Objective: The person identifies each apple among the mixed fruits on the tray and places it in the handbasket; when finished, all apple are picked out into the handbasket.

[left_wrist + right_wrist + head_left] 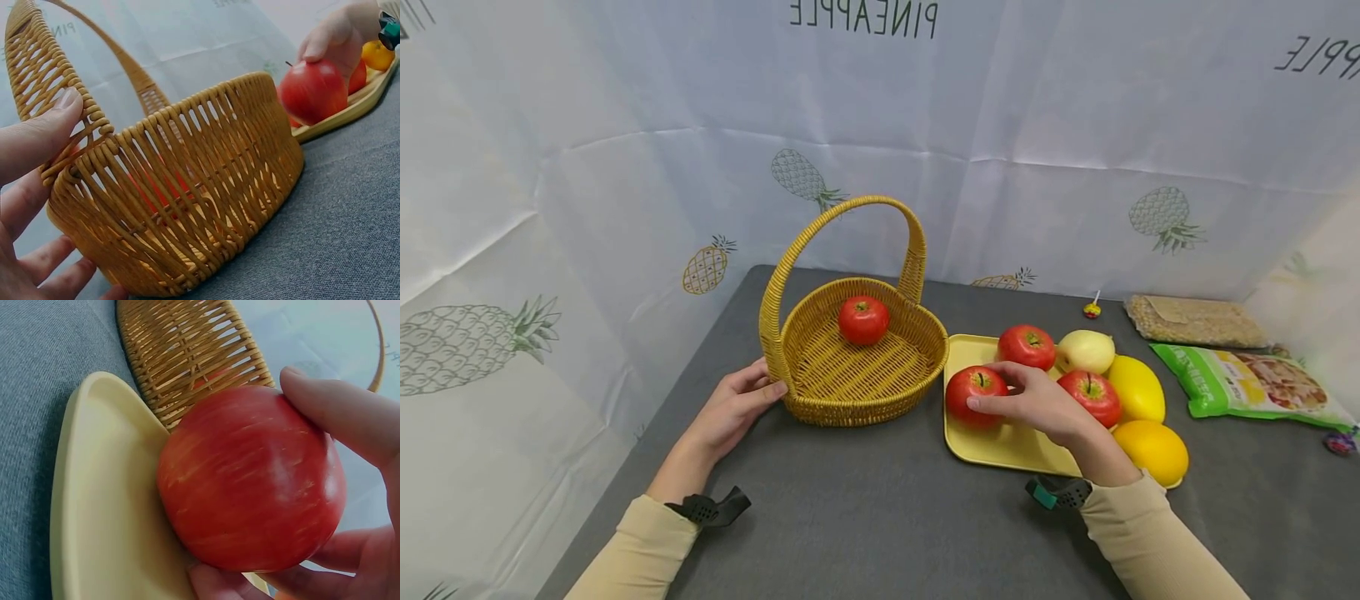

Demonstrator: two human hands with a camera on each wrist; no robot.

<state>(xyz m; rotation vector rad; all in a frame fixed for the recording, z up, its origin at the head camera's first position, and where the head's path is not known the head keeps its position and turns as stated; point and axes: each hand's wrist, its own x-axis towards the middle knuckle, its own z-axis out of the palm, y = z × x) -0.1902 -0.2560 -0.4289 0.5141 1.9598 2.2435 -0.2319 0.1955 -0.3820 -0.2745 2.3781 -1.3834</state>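
Note:
A wicker basket [865,410] with a tall arched handle stands left of centre, one red apple [863,320] inside it. My left hand [741,410] holds its left side; the thumb [69,103] lies on the foot of the handle and the other fingers are against the woven wall. Over the left part of a yellow tray [992,450], my right hand [1026,402] grips another red apple [250,481] between thumb and fingers. Around that hand on the tray are two more red apples [1027,347], a pale yellow-green fruit [1086,352], a yellow fruit [1137,390] and an orange fruit [1152,452].
Right of the tray lie a green food packet [1255,385] and a clear bag of beige grains [1195,321]. A lollipop [1092,309] is behind the tray, and a purple wrapped sweet [1340,442] is at the far right. A pineapple-print curtain [865,100] hangs behind the grey table [865,508].

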